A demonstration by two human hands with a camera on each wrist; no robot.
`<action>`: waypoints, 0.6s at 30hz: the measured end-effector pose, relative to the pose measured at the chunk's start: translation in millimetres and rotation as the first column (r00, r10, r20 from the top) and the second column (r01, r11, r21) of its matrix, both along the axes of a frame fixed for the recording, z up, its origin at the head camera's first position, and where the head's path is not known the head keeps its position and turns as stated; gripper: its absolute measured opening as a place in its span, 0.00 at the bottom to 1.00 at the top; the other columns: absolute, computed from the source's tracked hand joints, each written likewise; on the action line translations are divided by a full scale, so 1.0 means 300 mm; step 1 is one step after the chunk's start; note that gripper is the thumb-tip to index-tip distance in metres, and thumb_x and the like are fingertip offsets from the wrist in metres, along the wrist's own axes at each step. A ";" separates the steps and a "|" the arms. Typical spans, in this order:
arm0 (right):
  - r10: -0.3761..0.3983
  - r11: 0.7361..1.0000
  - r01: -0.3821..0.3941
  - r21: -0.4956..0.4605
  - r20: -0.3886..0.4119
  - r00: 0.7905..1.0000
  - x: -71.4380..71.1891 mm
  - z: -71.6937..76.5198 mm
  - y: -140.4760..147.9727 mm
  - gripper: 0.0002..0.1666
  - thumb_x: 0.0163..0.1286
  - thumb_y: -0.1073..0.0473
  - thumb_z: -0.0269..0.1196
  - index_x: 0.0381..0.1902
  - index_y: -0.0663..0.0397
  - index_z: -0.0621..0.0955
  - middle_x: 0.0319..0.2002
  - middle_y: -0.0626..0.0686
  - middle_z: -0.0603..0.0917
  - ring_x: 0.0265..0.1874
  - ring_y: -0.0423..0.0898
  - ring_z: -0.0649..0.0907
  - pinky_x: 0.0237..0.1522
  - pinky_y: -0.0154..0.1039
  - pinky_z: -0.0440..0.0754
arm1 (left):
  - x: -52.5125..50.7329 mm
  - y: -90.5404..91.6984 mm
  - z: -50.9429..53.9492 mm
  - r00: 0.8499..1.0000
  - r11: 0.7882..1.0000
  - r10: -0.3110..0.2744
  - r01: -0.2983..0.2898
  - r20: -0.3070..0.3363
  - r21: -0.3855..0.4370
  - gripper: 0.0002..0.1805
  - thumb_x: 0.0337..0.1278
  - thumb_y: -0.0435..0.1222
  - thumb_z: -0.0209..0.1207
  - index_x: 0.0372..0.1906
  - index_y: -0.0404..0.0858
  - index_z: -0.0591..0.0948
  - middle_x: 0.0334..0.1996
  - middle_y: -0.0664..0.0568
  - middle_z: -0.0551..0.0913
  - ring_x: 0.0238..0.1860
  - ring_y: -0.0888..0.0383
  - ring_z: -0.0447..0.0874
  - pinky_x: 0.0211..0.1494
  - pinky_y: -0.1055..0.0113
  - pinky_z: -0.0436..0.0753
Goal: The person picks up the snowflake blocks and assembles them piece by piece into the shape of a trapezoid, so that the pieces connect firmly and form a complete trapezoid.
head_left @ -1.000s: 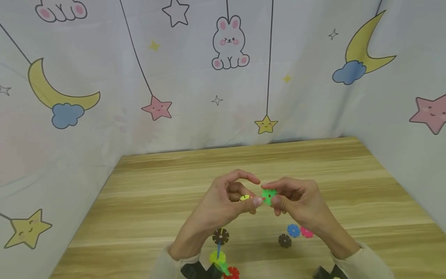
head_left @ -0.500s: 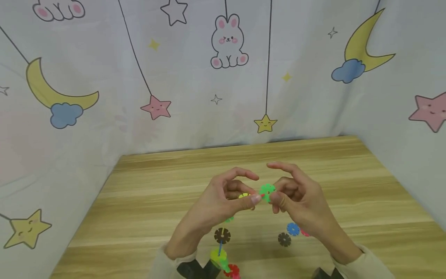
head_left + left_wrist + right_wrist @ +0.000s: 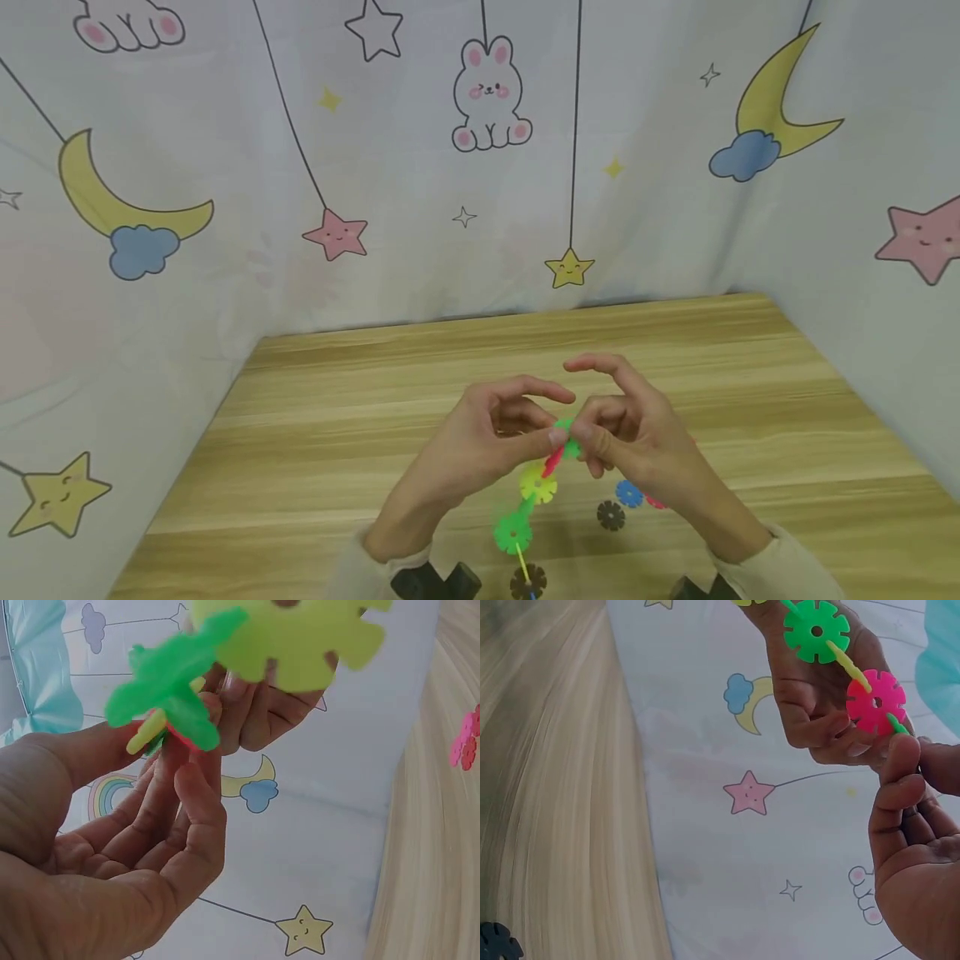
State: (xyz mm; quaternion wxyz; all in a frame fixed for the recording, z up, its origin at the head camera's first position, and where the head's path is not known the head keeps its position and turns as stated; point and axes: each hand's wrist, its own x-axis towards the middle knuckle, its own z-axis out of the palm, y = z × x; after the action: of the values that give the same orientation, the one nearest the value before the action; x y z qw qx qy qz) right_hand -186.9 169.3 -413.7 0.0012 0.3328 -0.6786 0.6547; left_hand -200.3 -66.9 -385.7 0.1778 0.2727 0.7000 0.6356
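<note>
My left hand [image 3: 487,442] pinches a chain of notched plastic interlocking discs near a pink disc [image 3: 876,703]. My right hand [image 3: 637,442] pinches a green disc [image 3: 572,448] at the chain's end, thumb against curled fingers, with the index finger raised. In the right wrist view, that green disc's edge meets the pink disc's rim; how deep it sits is hidden. Below the hands hang a yellow disc [image 3: 538,483], another green disc [image 3: 513,532], a thin yellow disc seen edge-on and a brown disc [image 3: 528,581]. The chain's lower end is out of the head view.
On the wooden table [image 3: 337,400], a black disc [image 3: 611,515], a blue disc [image 3: 629,493] and a pinkish-red disc [image 3: 656,502] lie by my right forearm. A white curtain [image 3: 412,275] with printed stars and moons surrounds the table's back and sides.
The chain has swung right from beside the left wrist and now hangs between the hands. The green disc has turned and come down slightly. My right index finger has lifted off it.
</note>
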 end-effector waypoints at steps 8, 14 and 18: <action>-0.013 0.999 0.012 -0.033 -0.036 0.999 -0.023 -0.042 0.048 0.21 0.84 0.75 0.48 0.70 0.68 0.67 0.30 0.54 0.84 0.22 0.51 0.81 0.26 0.41 0.83 | 0.002 -0.008 0.010 0.996 0.996 0.082 -0.083 -0.019 -0.030 0.20 0.68 0.32 0.68 0.62 0.44 0.87 0.28 0.56 0.88 0.28 0.61 0.80 0.30 0.72 0.72; -0.184 0.983 0.184 0.000 0.001 0.983 -0.056 -0.131 0.190 0.17 0.84 0.74 0.50 0.64 0.65 0.75 0.40 0.45 0.88 0.30 0.43 0.84 0.31 0.36 0.82 | 0.001 -0.018 0.022 0.992 0.991 0.128 -0.127 0.017 -0.043 0.18 0.69 0.34 0.69 0.61 0.46 0.87 0.27 0.60 0.88 0.28 0.61 0.82 0.33 0.72 0.77; -0.306 0.952 0.305 0.032 0.066 0.950 -0.064 -0.197 0.279 0.17 0.83 0.72 0.54 0.65 0.63 0.78 0.45 0.44 0.90 0.34 0.39 0.86 0.34 0.32 0.84 | 0.000 -0.020 0.022 0.991 0.992 0.127 -0.126 0.032 -0.031 0.19 0.68 0.34 0.69 0.61 0.45 0.87 0.27 0.60 0.88 0.28 0.61 0.81 0.34 0.72 0.79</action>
State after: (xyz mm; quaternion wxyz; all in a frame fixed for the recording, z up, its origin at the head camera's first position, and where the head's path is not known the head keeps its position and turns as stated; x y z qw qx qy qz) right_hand -206.1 253.0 -472.8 0.0750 0.2006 -0.7286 0.6506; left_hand -200.4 -72.9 -379.2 0.1528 0.2143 0.7221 0.6398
